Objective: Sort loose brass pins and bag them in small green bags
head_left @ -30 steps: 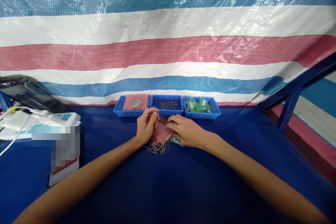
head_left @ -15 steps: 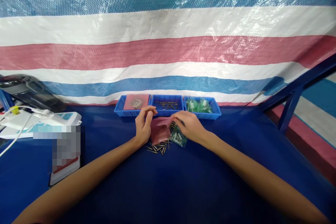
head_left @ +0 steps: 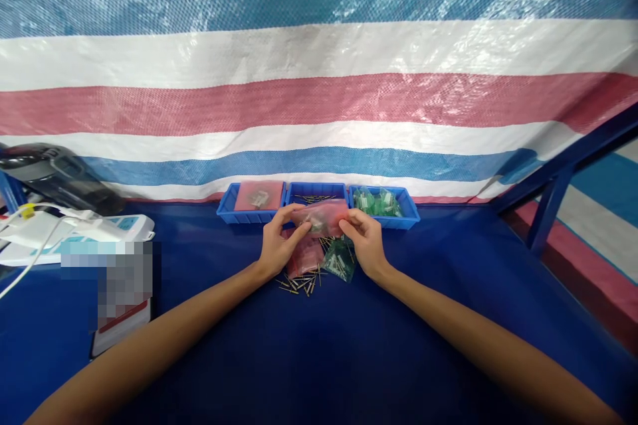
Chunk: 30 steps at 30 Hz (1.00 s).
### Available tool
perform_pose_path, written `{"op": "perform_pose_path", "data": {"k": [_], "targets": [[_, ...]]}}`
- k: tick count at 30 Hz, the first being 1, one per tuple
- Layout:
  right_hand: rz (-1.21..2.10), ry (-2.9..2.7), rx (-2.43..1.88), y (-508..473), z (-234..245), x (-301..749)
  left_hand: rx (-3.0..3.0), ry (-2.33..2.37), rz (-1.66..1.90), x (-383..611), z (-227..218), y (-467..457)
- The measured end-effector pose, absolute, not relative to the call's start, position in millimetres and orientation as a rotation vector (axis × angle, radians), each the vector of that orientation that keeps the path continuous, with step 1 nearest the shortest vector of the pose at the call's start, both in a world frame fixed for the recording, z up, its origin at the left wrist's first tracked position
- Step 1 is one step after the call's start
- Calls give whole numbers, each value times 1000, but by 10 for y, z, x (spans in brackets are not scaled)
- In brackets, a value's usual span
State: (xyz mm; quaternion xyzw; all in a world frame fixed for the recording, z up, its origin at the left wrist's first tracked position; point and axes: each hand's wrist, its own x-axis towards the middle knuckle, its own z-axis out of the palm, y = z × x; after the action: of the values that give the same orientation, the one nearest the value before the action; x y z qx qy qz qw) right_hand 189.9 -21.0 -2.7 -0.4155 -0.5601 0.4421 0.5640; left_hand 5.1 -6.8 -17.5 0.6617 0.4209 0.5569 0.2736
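Between my two hands a pink plastic bag (head_left: pixel 323 218) is held up, with small metallic parts showing through it. My left hand (head_left: pixel 280 239) pinches its left end, thumb in front. At the right end my right hand (head_left: pixel 365 239) grips it between thumb and fingers. Below lies another pink bag (head_left: pixel 306 256) on the table. Beside it is a green bag (head_left: pixel 339 260) with small light parts inside. Loose pop rivets (head_left: pixel 310 282) are scattered around and under these bags.
Behind my hands stand three blue bins: the left bin (head_left: pixel 226 212) with a pink bag, the middle bin (head_left: pixel 316 187) with rivets, the right bin (head_left: pixel 393 220) with green bags. At left are a white power strip (head_left: pixel 132 226), a dark bottle (head_left: pixel 64 176) and a phone (head_left: pixel 122 329).
A pink bag is now lifted and stretched between both hands, in front of the middle bin. My left hand has closed on it; the right hand has moved slightly right.
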Motion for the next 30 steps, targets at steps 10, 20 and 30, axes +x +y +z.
{"op": "perform_pose_path", "data": {"k": [10, 20, 30], "targets": [[1181, -1329, -1086, -110, 67, 1917, 1710, 1044, 1508, 32, -261, -76], [855, -1466, -1040, -70, 323, 2094, 1830, 1062, 1514, 55, -37, -51], [728, -1829, -1058, -198, 580, 2095, 2425, 1091, 1551, 8, 429, -146]]}}
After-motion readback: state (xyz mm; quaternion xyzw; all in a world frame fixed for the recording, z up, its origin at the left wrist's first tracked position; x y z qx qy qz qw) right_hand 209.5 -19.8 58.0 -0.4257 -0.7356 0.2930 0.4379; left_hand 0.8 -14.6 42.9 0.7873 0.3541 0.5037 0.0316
